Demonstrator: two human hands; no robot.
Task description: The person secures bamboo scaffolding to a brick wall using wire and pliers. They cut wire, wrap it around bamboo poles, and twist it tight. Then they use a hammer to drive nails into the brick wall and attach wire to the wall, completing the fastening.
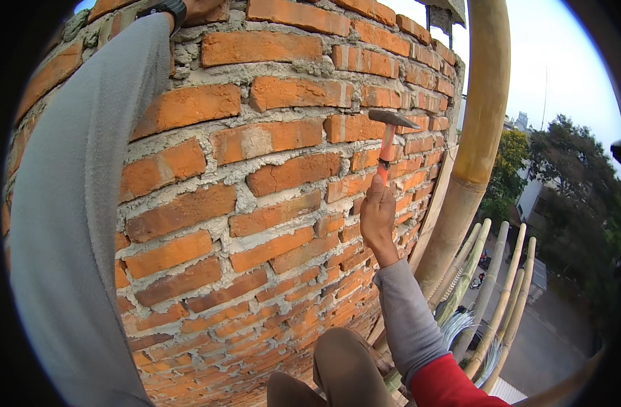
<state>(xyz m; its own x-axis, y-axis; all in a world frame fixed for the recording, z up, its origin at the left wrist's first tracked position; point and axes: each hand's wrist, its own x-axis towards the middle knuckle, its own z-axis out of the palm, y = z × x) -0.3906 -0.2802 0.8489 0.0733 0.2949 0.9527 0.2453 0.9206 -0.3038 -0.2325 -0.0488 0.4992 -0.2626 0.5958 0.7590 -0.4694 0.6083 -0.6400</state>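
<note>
My right hand (378, 220) is closed around the red handle of a hammer (387, 144). The hammer stands upright in front of the brick wall (293, 173), its dark metal head at the top, one end thin and pointed. Whether the head touches the bricks I cannot tell. At the upper edge, my left hand (205, 11) lies against the upper part of the wall. Only its wrist side shows, with a dark watch (167, 9) on the wrist; the fingers are cut off by the picture's edge. Rough grey mortar fills the joints between the orange bricks.
A thick bamboo pole (483, 102) stands upright just right of the wall. Several thinner bamboo poles (490, 298) and a bundle of pale strands (457, 324) lie below it. My knees (351, 366) are at the bottom. Far below are a paved ground (548, 339) and trees (568, 176).
</note>
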